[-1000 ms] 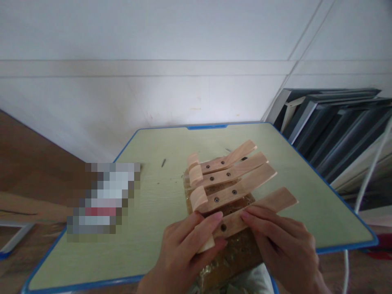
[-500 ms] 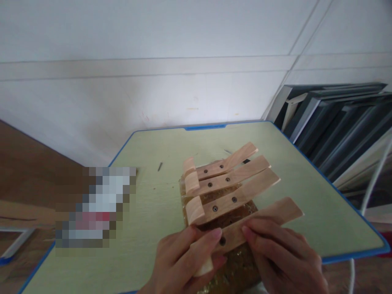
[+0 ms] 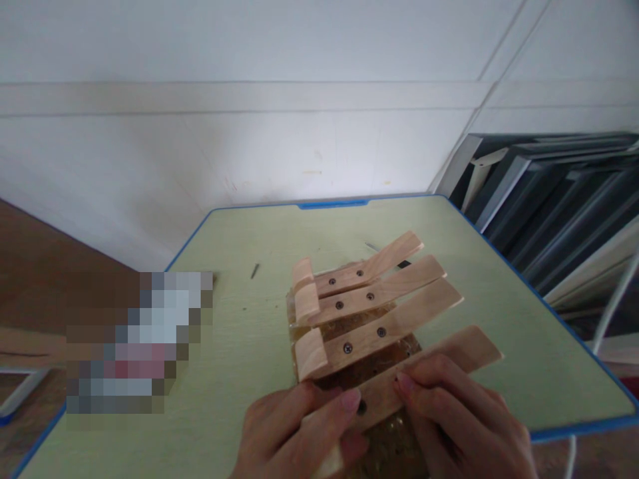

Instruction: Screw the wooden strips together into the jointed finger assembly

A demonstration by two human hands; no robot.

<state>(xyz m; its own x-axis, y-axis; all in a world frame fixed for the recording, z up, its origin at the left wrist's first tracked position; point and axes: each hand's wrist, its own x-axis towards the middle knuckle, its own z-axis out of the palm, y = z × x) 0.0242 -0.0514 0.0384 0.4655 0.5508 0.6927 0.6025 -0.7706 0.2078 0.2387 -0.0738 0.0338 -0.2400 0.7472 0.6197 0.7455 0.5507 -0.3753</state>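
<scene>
Close to me, my left hand (image 3: 294, 426) is closed around the curved end of a wooden hook (image 3: 462, 346), with a dark screw (image 3: 363, 406) set in the wood beside the thumb. My right hand (image 3: 459, 412) is closed in a pinch against the same hook, farther along its strip. Whatever is between those fingertips is hidden, though a small dark spot shows by the thumb. Three similar wooden hooks (image 3: 369, 342) lie beyond it in a row, each with two dark screws. Under them is a brown, tape-wrapped block (image 3: 394, 446).
The pale green table (image 3: 239, 359) has a blue rim. A loose screw (image 3: 255, 271) lies left of the block, and a thin metal piece (image 3: 371, 246) behind it. At left is a blurred-out object (image 3: 160, 332). Dark panels (image 3: 559, 206) lean against the wall at right.
The view has shifted slightly, so the table and block appear a little larger and lower. Both hands stay on the nearest hook, the right fingertips barely changed.
</scene>
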